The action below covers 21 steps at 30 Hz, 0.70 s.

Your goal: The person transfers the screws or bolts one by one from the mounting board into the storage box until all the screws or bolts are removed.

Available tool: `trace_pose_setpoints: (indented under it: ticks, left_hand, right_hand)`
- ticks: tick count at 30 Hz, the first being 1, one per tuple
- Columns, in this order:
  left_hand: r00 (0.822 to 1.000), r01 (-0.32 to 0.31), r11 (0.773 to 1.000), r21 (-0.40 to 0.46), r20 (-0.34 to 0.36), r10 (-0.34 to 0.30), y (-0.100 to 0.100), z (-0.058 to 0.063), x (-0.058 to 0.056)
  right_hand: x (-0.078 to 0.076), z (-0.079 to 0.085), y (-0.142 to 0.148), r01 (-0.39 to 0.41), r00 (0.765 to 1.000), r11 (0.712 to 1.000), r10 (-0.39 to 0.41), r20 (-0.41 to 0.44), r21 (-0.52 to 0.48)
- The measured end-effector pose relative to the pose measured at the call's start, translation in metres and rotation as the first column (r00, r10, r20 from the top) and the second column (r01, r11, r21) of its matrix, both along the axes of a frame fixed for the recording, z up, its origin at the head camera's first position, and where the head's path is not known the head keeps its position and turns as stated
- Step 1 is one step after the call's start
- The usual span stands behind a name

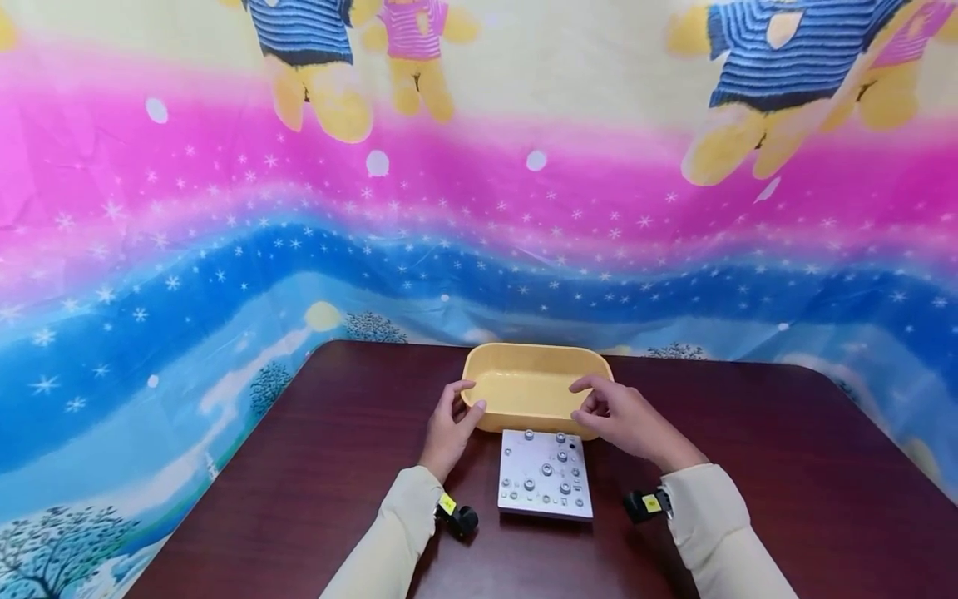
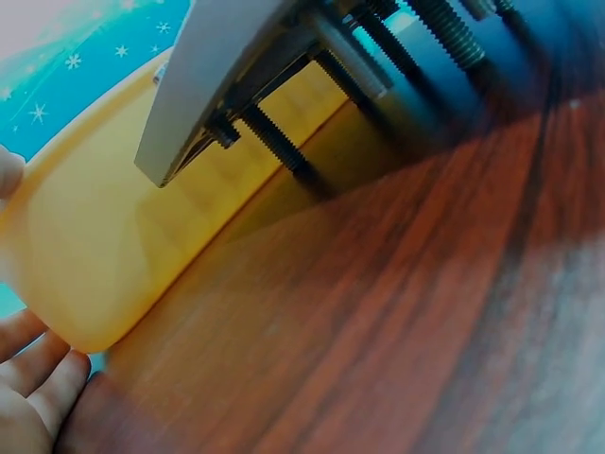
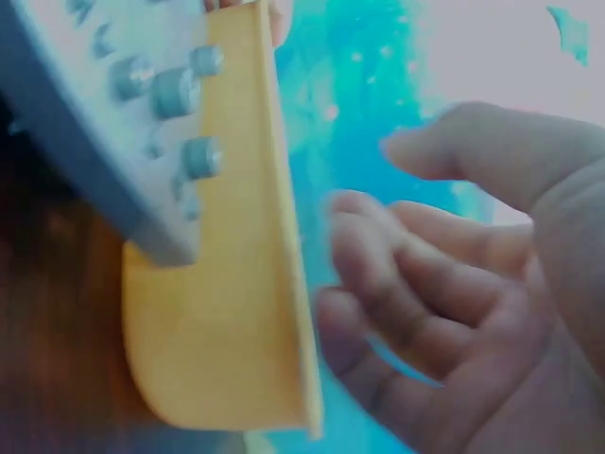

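Observation:
A yellow oblong container (image 1: 524, 423) stands behind a square metal plate (image 1: 524, 464) on the dark table. My left hand (image 1: 446, 434) holds the container's left end, the thumb at the rim and the fingers (image 2: 38, 374) low against its outer side. Over the front right corner hovers my right hand (image 1: 624, 418), its fingers loosely curled around nothing; the right wrist view shows it apart from the container wall. Several socket-head bolts (image 1: 547, 470) of different sizes sit in the plate, beside one dark hole (image 1: 572, 447). Threaded shanks (image 2: 274, 139) jut out beneath it.
The dark wooden table (image 1: 359, 482) reaches back to a patterned curtain (image 1: 479, 208) with snowflakes and bears. A black wrist camera (image 1: 458, 520) sits on the left wrist, another camera (image 1: 645, 504) on the right.

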<state>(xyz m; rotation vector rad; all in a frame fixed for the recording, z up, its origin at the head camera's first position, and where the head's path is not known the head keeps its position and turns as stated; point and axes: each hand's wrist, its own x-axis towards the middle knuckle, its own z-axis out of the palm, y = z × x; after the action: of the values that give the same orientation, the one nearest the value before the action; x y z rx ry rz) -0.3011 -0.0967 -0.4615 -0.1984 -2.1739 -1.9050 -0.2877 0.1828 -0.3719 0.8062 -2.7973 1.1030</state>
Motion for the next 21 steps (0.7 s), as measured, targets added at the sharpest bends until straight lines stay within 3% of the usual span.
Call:
trace_pose_setpoints:
  ticks: [6, 17, 21]
  left_hand:
    - [1.000, -0.002, 1.000, -0.008, 0.011, 0.002, -0.004, -0.007, -0.006]
    - [0.999, -0.002, 1.000, -0.006, 0.040, 0.002, -0.003, -0.005, -0.006]
    - [0.999, 0.005, 1.000, -0.013, 0.044, -0.004, 0.001, 0.005, -0.001]
  right_hand:
    - [0.013, 0.013, -0.006, -0.118, 0.992, 0.987, 0.112, 0.058, 0.105]
    - [0.033, 0.027, -0.013, -0.195, 0.972, 0.952, 0.155, 0.178, 0.235]
    - [0.035, 0.023, -0.012, -0.217, 0.963, 0.944, 0.165, 0.214, 0.249]
